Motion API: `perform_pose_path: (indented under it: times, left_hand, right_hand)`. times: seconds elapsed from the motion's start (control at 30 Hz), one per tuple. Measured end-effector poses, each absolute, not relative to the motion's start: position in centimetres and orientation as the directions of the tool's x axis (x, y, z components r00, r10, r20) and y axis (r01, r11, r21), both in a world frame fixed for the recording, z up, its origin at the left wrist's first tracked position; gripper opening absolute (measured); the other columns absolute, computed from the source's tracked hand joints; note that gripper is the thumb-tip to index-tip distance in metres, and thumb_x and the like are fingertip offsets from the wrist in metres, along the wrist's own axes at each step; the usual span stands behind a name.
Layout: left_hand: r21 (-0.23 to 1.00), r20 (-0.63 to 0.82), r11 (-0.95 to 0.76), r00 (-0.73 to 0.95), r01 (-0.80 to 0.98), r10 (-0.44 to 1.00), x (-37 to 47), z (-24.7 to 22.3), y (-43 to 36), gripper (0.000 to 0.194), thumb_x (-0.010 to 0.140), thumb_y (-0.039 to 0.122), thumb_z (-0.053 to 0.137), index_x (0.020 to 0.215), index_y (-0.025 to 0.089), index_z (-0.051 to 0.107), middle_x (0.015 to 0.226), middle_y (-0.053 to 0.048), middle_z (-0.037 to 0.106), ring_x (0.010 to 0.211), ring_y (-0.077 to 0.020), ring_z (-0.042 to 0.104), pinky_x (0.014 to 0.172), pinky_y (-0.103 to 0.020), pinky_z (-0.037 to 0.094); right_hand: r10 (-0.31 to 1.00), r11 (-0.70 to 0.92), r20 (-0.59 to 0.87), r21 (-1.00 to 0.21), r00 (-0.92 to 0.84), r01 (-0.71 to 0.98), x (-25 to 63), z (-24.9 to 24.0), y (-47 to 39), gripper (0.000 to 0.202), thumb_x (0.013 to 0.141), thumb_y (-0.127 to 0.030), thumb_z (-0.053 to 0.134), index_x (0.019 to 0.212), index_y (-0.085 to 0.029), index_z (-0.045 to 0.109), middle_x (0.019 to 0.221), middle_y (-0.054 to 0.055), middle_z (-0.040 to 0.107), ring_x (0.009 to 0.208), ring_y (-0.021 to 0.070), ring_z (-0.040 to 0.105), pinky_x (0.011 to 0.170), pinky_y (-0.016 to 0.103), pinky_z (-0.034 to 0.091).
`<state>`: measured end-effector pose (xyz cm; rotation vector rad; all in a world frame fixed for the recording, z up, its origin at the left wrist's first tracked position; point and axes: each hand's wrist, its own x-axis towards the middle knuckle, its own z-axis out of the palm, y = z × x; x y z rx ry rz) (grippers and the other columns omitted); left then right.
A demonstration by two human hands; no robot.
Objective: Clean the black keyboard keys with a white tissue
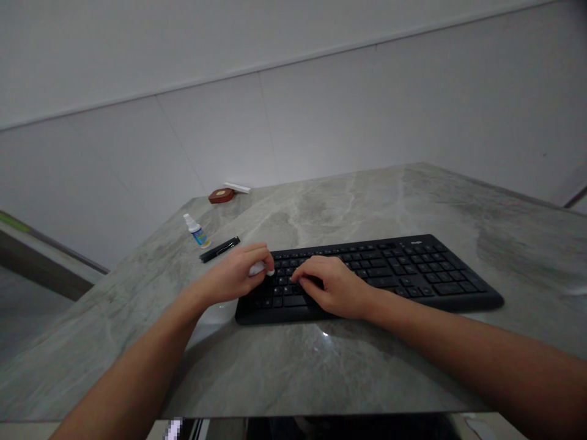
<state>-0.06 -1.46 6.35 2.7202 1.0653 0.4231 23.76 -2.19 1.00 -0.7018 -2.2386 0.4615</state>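
A black keyboard (380, 272) lies slightly slanted on the grey marbled table. Over its left end, my left hand (233, 274) is closed around a small crumpled white piece (257, 267), like tissue or cloth; most of it is hidden in the palm. My right hand (337, 286) rests on the keys just right of it. Its fingers are bent down, with thumb and index tips close together at the left-middle keys. Whether anything small sits between those tips cannot be made out.
Left of the keyboard are a black, elongated object (219, 249) and a small white spray bottle (197, 231) with a blue label. Against the wall sit a reddish-brown case (221, 195) and a white bar (238, 187). The table's front edge runs below my forearms.
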Motion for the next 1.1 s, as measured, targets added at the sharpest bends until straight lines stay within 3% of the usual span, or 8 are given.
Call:
perform_pose_path:
  times: [0.33,0.67,0.9,1.1]
  left_hand:
    - [0.347,0.085,-0.712,0.736,0.610,0.672,0.9,5.8,-1.8,0.020,0.075,0.004,0.051,0.087,0.019,0.056,0.084,0.000,0.059,0.078,-0.0156,0.055,0.071,-0.027,0.042]
    - [0.243,0.144,-0.719,0.709,0.651,0.691,1.0,5.3,-1.6,0.020,0.076,0.005,0.047,0.089,0.019,0.053,0.086,-0.001,0.058,0.079,-0.0167,0.055,0.073,-0.028,0.044]
    - [0.342,0.063,-0.720,0.750,0.603,0.658,1.0,6.3,-2.0,0.022,0.071,0.003,0.048,0.085,0.018,0.054,0.084,0.000,0.059,0.079,-0.0165,0.054,0.075,-0.029,0.043]
    - [0.372,0.111,-0.712,0.733,0.596,0.671,1.2,6.0,-2.2,0.026,0.074,0.002,0.047,0.094,0.019,0.052,0.093,-0.002,0.057,0.087,-0.0173,0.054,0.079,-0.030,0.044]
  right_hand:
    - [0.612,0.783,0.531,-0.514,-0.586,0.351,23.8,0.9,-2.2,0.022,0.082,-0.007,0.052,0.092,-0.017,0.069,0.089,0.004,0.072,0.083,0.0162,0.065,0.079,0.029,0.048]
    - [0.616,0.778,0.530,-0.523,-0.583,0.347,23.8,1.0,-2.2,0.022,0.082,-0.007,0.052,0.092,-0.017,0.069,0.089,0.004,0.072,0.084,0.0158,0.065,0.080,0.029,0.048]
    - [0.614,0.779,0.524,-0.525,-0.591,0.343,23.7,1.1,-2.3,0.022,0.081,-0.007,0.052,0.091,-0.017,0.069,0.088,0.004,0.072,0.083,0.0162,0.065,0.080,0.029,0.048]
    - [0.614,0.779,0.526,-0.524,-0.588,0.345,23.8,1.0,-2.3,0.022,0.081,-0.007,0.052,0.090,-0.017,0.069,0.088,0.004,0.072,0.083,0.0164,0.065,0.080,0.029,0.048]
